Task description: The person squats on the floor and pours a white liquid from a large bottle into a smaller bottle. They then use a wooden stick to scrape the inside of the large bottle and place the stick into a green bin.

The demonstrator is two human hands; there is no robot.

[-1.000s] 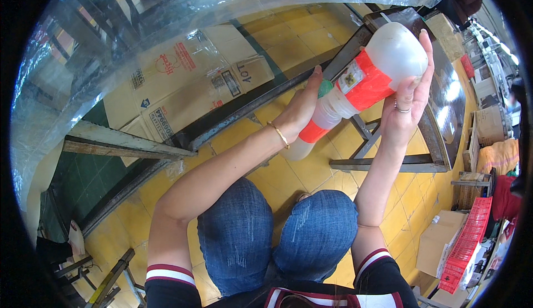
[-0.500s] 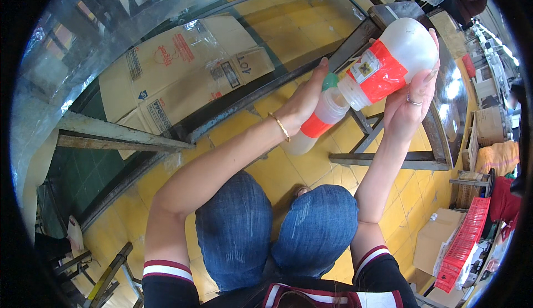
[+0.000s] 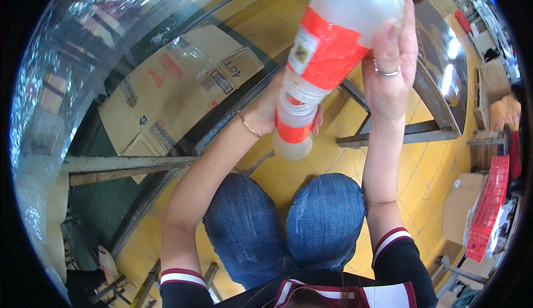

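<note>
My right hand [image 3: 391, 80], with a ring on one finger, is closed round the upper side of a large translucent plastic bottle [image 3: 336, 50]. This bottle has a red band and a small pale label, and tilts neck-down. Below its neck is a smaller translucent bottle [image 3: 294, 133], also banded in red, gripped by my left hand [image 3: 265, 105]. The two mouths overlap in view; whether they touch I cannot tell. Most of my left fingers are behind the small bottle, with fingertips showing on its right side.
A flattened cardboard box [image 3: 183, 91] lies beyond a dark metal frame at the left. Clear plastic sheeting [image 3: 61, 75] hangs along the far left. A dark-topped table [image 3: 441, 58] stands at the right, with a red plastic basket [image 3: 488, 208] farther out. Yellow tiles [image 3: 327, 158] cover the floor.
Both bottles have moved left in the picture, and the large one now tips more steeply over the small one. The green cap seen by my left hand is now hidden.
</note>
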